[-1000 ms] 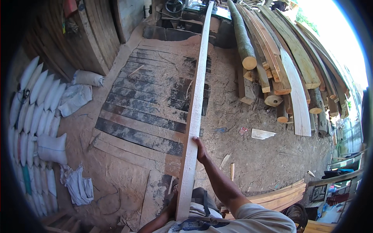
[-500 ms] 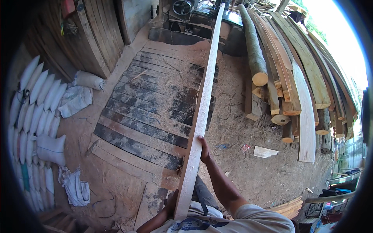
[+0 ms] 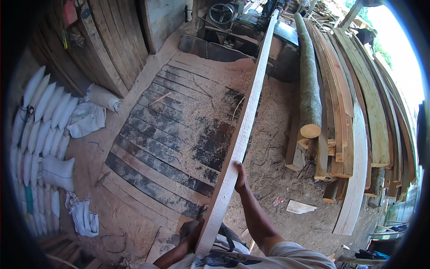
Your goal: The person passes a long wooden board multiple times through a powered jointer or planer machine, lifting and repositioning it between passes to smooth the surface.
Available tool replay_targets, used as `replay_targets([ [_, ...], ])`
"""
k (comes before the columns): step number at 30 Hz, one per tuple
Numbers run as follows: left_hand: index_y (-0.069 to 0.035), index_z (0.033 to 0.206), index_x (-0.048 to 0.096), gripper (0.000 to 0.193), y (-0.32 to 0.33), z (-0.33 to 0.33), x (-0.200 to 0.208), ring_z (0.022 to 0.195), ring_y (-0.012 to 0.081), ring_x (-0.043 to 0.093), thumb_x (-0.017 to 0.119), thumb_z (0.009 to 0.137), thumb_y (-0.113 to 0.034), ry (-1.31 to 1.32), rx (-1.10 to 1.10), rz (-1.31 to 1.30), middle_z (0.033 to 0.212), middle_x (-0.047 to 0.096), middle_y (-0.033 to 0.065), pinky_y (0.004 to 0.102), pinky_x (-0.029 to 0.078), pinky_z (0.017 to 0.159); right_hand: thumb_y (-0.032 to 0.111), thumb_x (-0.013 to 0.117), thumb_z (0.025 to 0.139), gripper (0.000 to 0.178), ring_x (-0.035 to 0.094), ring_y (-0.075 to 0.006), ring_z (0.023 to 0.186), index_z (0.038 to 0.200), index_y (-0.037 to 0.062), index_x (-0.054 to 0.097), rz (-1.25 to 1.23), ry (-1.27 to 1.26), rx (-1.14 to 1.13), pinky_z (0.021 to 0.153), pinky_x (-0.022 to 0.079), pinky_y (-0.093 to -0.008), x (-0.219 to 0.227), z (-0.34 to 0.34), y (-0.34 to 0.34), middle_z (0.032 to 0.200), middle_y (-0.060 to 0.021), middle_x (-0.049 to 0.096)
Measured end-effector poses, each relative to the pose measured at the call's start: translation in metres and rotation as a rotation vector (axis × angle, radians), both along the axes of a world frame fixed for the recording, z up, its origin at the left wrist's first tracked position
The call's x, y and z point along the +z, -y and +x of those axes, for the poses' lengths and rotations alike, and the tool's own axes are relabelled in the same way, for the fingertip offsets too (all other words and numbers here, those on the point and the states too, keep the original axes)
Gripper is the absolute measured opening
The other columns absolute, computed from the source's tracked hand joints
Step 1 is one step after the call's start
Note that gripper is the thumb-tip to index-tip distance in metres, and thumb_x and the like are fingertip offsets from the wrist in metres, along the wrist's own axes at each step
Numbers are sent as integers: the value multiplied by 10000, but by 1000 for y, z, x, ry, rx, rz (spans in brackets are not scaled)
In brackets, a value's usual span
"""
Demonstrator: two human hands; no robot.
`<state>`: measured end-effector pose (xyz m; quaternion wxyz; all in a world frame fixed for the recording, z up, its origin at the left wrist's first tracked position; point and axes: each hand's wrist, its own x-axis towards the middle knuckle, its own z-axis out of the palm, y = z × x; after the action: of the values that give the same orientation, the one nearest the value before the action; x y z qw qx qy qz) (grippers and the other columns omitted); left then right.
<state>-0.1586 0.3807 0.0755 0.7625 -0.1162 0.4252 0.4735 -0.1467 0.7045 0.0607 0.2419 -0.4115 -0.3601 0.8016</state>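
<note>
A long, pale sawn wooden beam (image 3: 242, 139) runs from my body to the sawing machine at the far end. My right hand (image 3: 241, 177) grips its right edge about a third of the way along, thumb on the side and fingers hidden beneath. Near the close end, my left hand (image 3: 195, 234) holds the beam's left side; its fingers are mostly hidden by the wood. The far end of the beam rests at the machine (image 3: 244, 20), which has a spoked handwheel (image 3: 222, 14). Part of another person (image 3: 269, 8) shows beside that end.
A round log (image 3: 309, 85) and stacked planks (image 3: 358, 89) lie on the right. Filled white sacks (image 3: 42, 134) are piled at left, below leaning boards (image 3: 116, 40). Dark floor planks (image 3: 165, 121) carry sawdust. An offcut (image 3: 300, 207) lies on the dirt.
The whole view has shifted, so the machine, log and planks sit farther right. The beam now slants more to the right at its far end. Both hands keep their hold on it.
</note>
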Motion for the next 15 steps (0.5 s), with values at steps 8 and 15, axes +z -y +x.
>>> replay_targets([
  [8,-136,1306,479,737,-108,-53,5,936,172,579,201,903,-686,21,-7,14,1081,596,52,323,482,808,515,582,763,633,595,-237,816,1158,26,509,-44,-17,-9,738,486,-360,16,-51,-108,922,-118,599],
  [15,-140,1312,473,737,-218,-89,-1,947,169,574,193,903,-686,63,-72,30,1080,593,44,326,480,811,532,601,742,648,589,-248,784,1141,28,523,-60,42,-61,710,492,-373,-5,-89,-205,898,-127,590],
])
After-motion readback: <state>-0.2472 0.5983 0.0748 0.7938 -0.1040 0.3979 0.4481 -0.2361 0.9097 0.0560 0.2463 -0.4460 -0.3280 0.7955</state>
